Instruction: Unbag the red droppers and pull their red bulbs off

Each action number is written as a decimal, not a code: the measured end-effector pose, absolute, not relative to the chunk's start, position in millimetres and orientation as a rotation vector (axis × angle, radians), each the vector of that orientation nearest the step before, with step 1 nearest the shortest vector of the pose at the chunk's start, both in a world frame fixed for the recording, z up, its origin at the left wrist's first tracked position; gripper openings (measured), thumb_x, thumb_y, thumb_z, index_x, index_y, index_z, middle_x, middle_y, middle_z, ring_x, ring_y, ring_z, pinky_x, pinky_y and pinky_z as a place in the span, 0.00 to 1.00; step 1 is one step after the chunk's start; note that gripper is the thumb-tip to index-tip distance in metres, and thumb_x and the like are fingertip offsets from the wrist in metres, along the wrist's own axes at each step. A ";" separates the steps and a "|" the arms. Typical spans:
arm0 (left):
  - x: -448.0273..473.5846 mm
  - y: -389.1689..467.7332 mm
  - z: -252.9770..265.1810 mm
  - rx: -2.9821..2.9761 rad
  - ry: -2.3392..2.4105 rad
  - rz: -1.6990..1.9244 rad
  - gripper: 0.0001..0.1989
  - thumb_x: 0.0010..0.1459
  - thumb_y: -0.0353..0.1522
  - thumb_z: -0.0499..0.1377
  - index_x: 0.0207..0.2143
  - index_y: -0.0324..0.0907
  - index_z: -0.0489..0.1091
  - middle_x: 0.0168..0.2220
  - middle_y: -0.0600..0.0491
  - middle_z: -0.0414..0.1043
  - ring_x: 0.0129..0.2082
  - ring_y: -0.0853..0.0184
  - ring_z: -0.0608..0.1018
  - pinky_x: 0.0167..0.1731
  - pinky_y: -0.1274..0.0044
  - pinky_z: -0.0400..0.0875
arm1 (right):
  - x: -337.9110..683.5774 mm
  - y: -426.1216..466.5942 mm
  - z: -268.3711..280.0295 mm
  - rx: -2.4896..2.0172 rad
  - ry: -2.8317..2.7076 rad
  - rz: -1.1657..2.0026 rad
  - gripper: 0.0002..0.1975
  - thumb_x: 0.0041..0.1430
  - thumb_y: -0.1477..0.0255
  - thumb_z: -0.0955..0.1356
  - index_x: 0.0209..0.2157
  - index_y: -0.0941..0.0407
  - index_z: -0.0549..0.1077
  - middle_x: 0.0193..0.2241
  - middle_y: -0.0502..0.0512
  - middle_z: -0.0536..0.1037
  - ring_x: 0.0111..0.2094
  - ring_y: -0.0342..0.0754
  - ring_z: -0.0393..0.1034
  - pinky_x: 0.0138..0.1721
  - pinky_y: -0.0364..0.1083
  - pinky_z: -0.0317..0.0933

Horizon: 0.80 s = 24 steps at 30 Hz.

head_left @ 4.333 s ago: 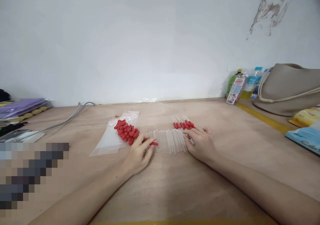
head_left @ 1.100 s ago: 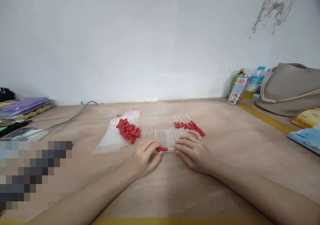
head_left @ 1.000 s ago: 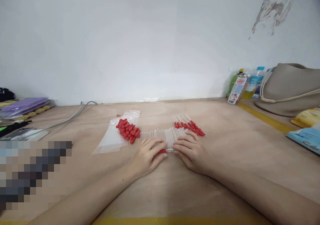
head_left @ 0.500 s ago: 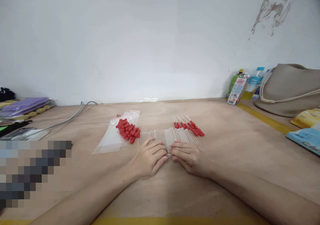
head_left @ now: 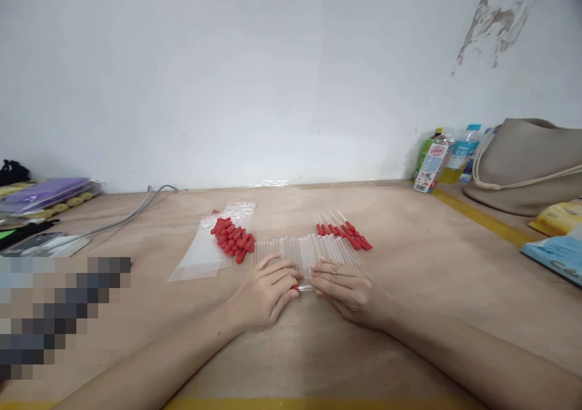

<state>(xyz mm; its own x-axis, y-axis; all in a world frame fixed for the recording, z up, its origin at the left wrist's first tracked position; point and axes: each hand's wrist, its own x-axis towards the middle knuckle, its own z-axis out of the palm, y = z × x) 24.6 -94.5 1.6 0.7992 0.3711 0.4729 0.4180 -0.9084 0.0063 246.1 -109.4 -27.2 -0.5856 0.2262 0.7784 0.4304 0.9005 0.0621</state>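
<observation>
A clear glass dropper tube [head_left: 306,288] lies level between my two hands, its left end meeting a red rubber bulb [head_left: 295,287]. My left hand [head_left: 273,292] pinches the bulb, most of which its fingers hide. The tube's other end is in the closed fingers of my right hand [head_left: 348,290]. Just beyond both hands, several loose clear tubes [head_left: 291,247] lie side by side in a row. To their left a heap of red bulbs [head_left: 233,239] rests on clear zip bags [head_left: 200,252]. Tubes fitted with red bulbs [head_left: 344,231] lie at the right behind the row.
Bottles [head_left: 460,155] and a grey bag [head_left: 522,164] stand at the back right, near a blue packet [head_left: 555,257]. At the left are a purple pack [head_left: 50,193] and a grey cable [head_left: 131,215]. A white wall [head_left: 273,82] closes off the table's back.
My hands have come slightly nearer to me and a little apart at the fingertips. More of the red bulb and the clear tube between them now shows.
</observation>
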 end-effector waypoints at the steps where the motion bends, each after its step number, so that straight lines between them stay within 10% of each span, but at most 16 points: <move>1: 23.1 -94.0 1.3 -2.892 -0.630 -0.734 0.08 0.59 0.28 0.47 0.36 0.42 0.66 0.40 0.52 0.73 0.47 0.66 0.71 0.53 0.67 0.55 | 247.5 -109.0 -27.6 -0.463 -2.218 -0.309 0.14 0.56 0.81 0.61 0.45 0.61 0.68 0.39 0.59 0.76 0.47 0.46 0.66 0.52 0.50 0.61; 11: 4.1 -75.1 -7.5 -2.669 -0.877 -1.132 0.09 0.60 0.29 0.48 0.38 0.41 0.66 0.35 0.49 0.68 0.34 0.68 0.71 0.35 0.76 0.68 | 261.0 -98.8 -21.0 -0.978 -2.012 -0.406 0.10 0.57 0.71 0.64 0.40 0.54 0.74 0.19 0.50 0.68 0.25 0.43 0.62 0.31 0.45 0.56; 24: -54.9 -30.4 24.3 -2.110 -1.627 -1.612 0.15 0.54 0.37 0.53 0.42 0.41 0.67 0.38 0.50 0.66 0.37 0.65 0.72 0.36 0.73 0.71 | 216.1 -79.4 -1.3 -1.137 -1.956 -0.436 0.10 0.56 0.76 0.61 0.34 0.55 0.73 0.22 0.51 0.72 0.27 0.44 0.63 0.35 0.47 0.49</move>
